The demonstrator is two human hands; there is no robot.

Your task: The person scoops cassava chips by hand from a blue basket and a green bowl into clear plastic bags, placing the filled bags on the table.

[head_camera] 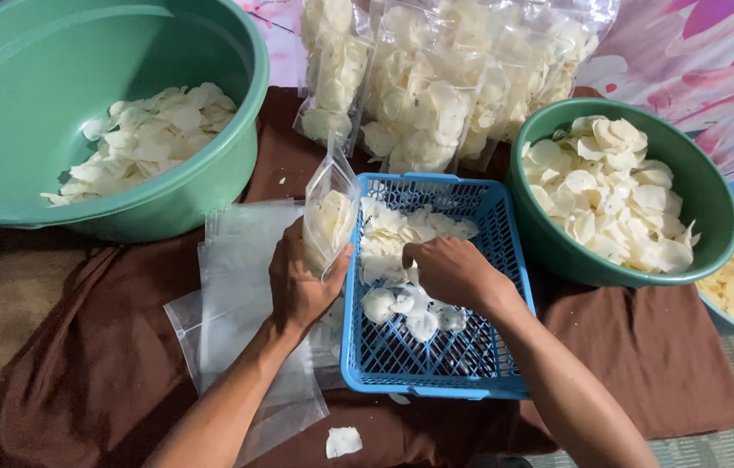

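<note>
My left hand grips a small clear plastic bag, held upright and partly filled with pale white chips. It sits at the left rim of a blue plastic basket. My right hand reaches down into the basket, fingers closed on the pile of white chips lying there. More chips lie just below that hand.
A stack of empty clear bags lies left of the basket on a brown cloth. A large green basin with chips stands at the back left, a smaller green bowl of chips right, filled bags behind.
</note>
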